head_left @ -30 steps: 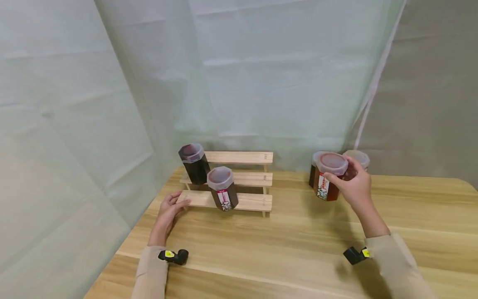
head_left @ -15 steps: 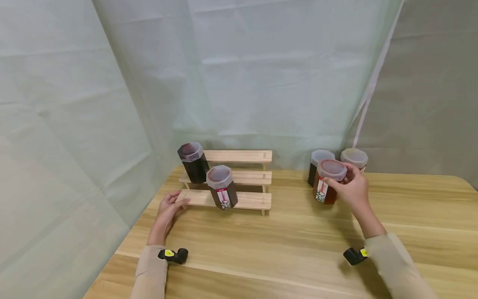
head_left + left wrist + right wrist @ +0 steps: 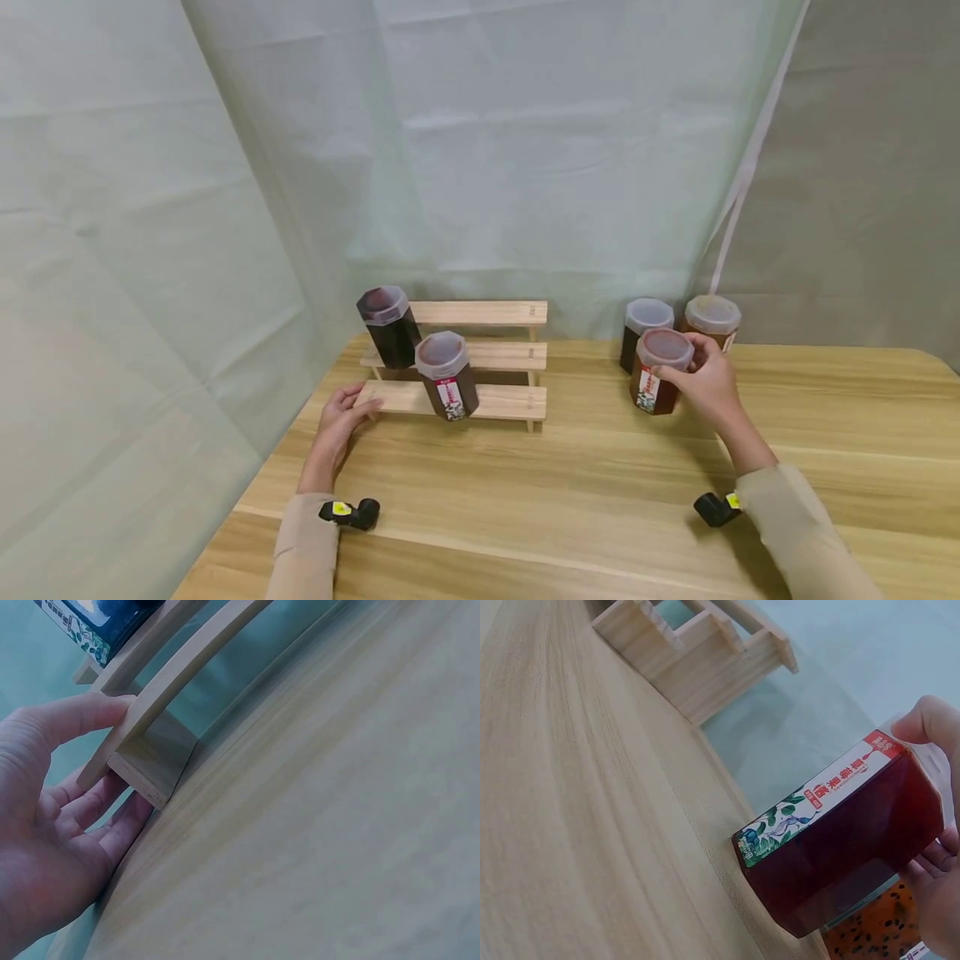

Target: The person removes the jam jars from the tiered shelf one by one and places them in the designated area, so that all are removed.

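In the head view my right hand (image 3: 708, 387) holds a red jam jar (image 3: 651, 383) near its lid, thumb on one side and fingers round the other. The jar's base is right at the tabletop, its label facing front-left. My left hand (image 3: 337, 423) grips the left end of a three-step wooden rack (image 3: 513, 402). In the left wrist view its thumb lies over the lowest slat (image 3: 161, 694), with fingers underneath. A brown jar (image 3: 454, 387) with a red-and-white label stands on the lowest step, and a dark jar (image 3: 395, 340) at the left of the middle one.
Behind the held jar stand a dark jar (image 3: 632, 346) and an amber jar (image 3: 712, 317) with a whitish lid; black seeds show in the amber one (image 3: 874, 922) in the right wrist view. Pale cloth (image 3: 525, 167) hangs behind and left of the wooden table (image 3: 480, 517).
My right hand has lowered the red jam jar and drawn it slightly nearer, uncovering more of the two jars behind. My left hand stays on the rack.
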Action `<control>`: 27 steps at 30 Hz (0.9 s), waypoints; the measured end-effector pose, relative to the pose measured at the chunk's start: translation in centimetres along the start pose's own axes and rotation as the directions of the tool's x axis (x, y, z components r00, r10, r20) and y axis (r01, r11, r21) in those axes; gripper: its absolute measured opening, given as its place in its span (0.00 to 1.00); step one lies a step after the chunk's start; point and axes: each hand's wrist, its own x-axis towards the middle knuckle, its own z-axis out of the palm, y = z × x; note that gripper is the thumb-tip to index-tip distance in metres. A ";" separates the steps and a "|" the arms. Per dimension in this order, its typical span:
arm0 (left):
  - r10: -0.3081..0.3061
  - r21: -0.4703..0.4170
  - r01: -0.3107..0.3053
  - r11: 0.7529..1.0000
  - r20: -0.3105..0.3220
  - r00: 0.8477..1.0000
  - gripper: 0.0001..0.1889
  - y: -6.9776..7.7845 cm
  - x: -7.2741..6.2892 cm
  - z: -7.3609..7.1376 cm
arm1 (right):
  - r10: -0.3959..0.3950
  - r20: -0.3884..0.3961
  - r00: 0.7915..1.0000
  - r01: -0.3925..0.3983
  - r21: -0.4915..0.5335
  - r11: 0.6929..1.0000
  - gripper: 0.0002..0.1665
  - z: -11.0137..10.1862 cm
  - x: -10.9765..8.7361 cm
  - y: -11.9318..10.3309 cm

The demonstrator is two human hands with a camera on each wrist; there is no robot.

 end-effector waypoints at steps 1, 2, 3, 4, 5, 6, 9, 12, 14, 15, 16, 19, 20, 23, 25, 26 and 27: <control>0.004 -0.008 -0.004 1.000 0.000 1.000 0.32 0.0 0.0 0.0 | -0.002 0.002 1.000 0.002 0.003 1.000 0.38 0.0 0.0 -0.1; 0.007 -0.015 -0.007 1.000 0.002 1.000 0.32 0.1 -0.1 0.0 | -0.004 0.003 1.000 0.004 0.007 1.000 0.38 0.0 0.0 -0.1; 0.008 -0.022 -0.008 1.000 0.002 1.000 0.32 0.1 -0.1 0.0 | -0.004 0.005 1.000 0.004 0.012 1.000 0.38 0.0 0.0 -0.2; 0.010 -0.025 -0.010 1.000 0.003 1.000 0.32 0.1 -0.1 0.0 | -0.005 0.006 1.000 0.005 0.015 1.000 0.38 0.0 0.0 -0.2; 0.009 -0.031 -0.009 0.999 0.002 1.000 0.31 0.1 -0.1 0.0 | -0.004 0.007 1.000 0.004 0.019 1.000 0.38 0.0 0.0 -0.3; 0.009 -0.034 -0.009 0.999 0.003 1.000 0.31 0.1 -0.1 0.0 | -0.003 0.006 1.000 0.003 0.020 1.000 0.38 0.0 0.0 -0.3; 0.003 -0.031 -0.003 1.000 0.001 1.000 0.32 0.0 -0.1 0.0 | 0.001 -0.002 1.000 -0.001 0.022 1.000 0.37 0.1 0.0 -0.3; -0.003 -0.015 0.003 1.000 -0.002 1.000 0.33 -0.1 -0.1 -0.1 | 0.010 -0.005 1.000 -0.010 0.030 1.000 0.37 0.1 0.1 -0.3; -0.009 -0.010 0.009 1.000 -0.004 1.000 0.33 -0.2 -0.1 -0.2 | 0.012 0.002 1.000 -0.012 0.042 0.999 0.38 0.2 0.1 -0.3; -0.011 -0.010 0.011 1.000 -0.004 1.000 0.33 -0.2 -0.1 -0.2 | 0.012 0.007 1.000 -0.013 0.048 0.999 0.38 0.2 0.1 -0.2; -0.013 -0.010 0.013 1.000 -0.004 1.000 0.33 -0.2 -0.1 -0.2 | 0.011 0.013 1.000 -0.012 0.053 0.999 0.39 0.2 0.1 -0.2; -0.019 0.001 0.019 1.000 -0.003 1.000 0.33 -0.1 -0.1 -0.1 | 0.009 0.023 1.000 -0.011 0.067 0.998 0.39 0.2 0.1 -0.2; -0.018 0.005 0.018 1.000 -0.002 1.000 0.33 -0.1 -0.1 -0.1 | 0.008 0.024 1.000 -0.010 0.068 0.998 0.39 0.2 0.1 -0.2; -0.018 0.024 0.018 1.000 -0.002 1.000 0.34 0.0 -0.1 0.0 | 0.008 0.017 1.000 -0.010 0.080 0.997 0.39 0.2 -0.1 -0.4; -0.015 0.030 0.015 0.999 -0.001 1.000 0.34 0.0 0.0 0.0 | 0.003 0.004 1.000 -0.003 0.092 0.996 0.38 0.2 -0.2 -0.6; -0.014 0.030 0.014 0.999 0.001 1.000 0.34 0.0 0.0 0.1 | -0.002 -0.005 1.000 0.003 0.108 0.994 0.38 0.2 -0.2 -0.8; -0.012 0.032 0.012 0.999 0.000 1.000 0.34 0.0 0.0 0.1 | -0.006 -0.014 1.000 0.008 0.123 0.992 0.37 0.2 -0.2 -1.0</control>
